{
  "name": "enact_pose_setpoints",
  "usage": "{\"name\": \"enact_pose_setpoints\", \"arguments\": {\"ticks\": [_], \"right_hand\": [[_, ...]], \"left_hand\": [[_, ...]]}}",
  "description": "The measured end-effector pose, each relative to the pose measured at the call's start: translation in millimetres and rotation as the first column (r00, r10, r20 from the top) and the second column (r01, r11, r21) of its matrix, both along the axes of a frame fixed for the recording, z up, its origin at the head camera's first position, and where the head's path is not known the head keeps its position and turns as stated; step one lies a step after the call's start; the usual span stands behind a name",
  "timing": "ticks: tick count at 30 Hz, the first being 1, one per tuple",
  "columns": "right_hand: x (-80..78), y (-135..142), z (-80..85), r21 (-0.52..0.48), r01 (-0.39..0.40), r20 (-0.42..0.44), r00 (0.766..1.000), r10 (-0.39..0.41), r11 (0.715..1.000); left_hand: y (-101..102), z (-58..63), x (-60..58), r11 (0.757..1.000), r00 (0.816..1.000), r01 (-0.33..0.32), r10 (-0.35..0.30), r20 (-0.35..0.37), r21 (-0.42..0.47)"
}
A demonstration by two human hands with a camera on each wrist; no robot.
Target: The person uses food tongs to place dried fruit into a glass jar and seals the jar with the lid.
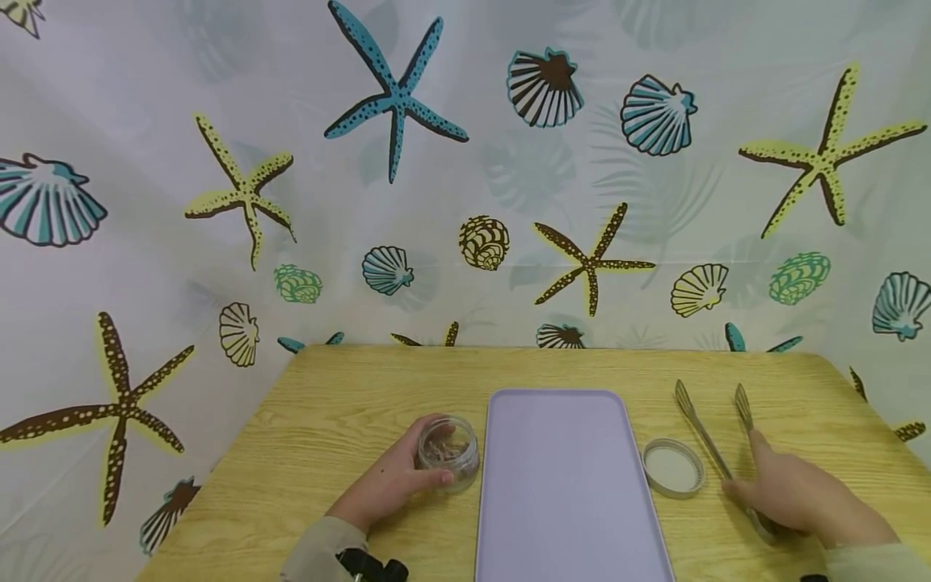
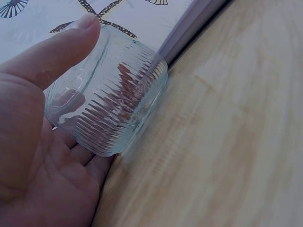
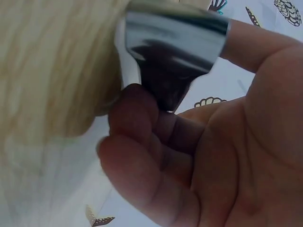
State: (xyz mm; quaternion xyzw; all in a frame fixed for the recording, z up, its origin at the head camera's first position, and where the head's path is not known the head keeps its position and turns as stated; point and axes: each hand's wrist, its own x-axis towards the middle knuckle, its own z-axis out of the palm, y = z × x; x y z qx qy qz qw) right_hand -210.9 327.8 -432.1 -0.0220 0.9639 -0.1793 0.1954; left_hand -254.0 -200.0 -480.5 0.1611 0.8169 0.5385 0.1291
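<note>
My left hand (image 1: 393, 481) holds a clear glass jar (image 1: 464, 473), thumb on its near side and fingers round the far side. The jar has no lid on, and reddish-brown pieces (image 2: 125, 92) show through its ribbed wall in the left wrist view. On the right, my right hand (image 1: 793, 491) grips a pair of metal tongs (image 1: 701, 430) near the joined end. The two arms of the tongs are spread and point toward the back of the table. In the right wrist view, curled fingers lie against the shiny metal end (image 3: 175, 40).
A lilac rectangular tray (image 1: 560, 485) lies between the hands. Close to its right edge is a round lid (image 1: 672, 469), between tray and tongs. All stand on a wood-grain table (image 1: 364, 384), with a shell-and-starfish curtain (image 1: 451, 186) behind it and at both sides.
</note>
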Motion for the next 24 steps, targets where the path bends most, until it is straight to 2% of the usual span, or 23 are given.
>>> {"name": "enact_pose_setpoints", "arguments": {"ticks": [7,10,12,17,20,24], "right_hand": [[2.6,-1,1.7,0.074,0.000,-0.023,1.000,0.002,0.997],[4.5,-2,5.2,0.112,0.001,-0.071,0.997,0.007,0.994],[6.0,-4,8.6,0.124,-0.005,-0.136,0.990,0.022,0.992],[7.7,-17,16.4,0.060,-0.070,-0.287,0.954,0.085,0.996],[5.9,-28,17.1,0.007,-0.123,-0.308,0.944,0.119,0.992],[3.8,-37,11.5,-0.017,-0.169,-0.300,0.941,0.156,0.985]], "left_hand": [[0,0.9,0.5,1.000,1.000,0.002,-0.002,0.008,0.006],[0,1.2,0.8,1.000,1.000,-0.001,0.001,0.004,0.003],[0,1.3,0.9,1.000,1.000,0.000,0.000,0.004,0.004],[0,2.6,-0.2,1.000,1.000,0.006,-0.006,0.009,0.002],[0,3.1,-0.3,1.000,1.000,0.006,-0.006,0.003,-0.003],[0,3.0,1.0,1.000,1.000,0.010,-0.010,0.004,-0.003]]}}
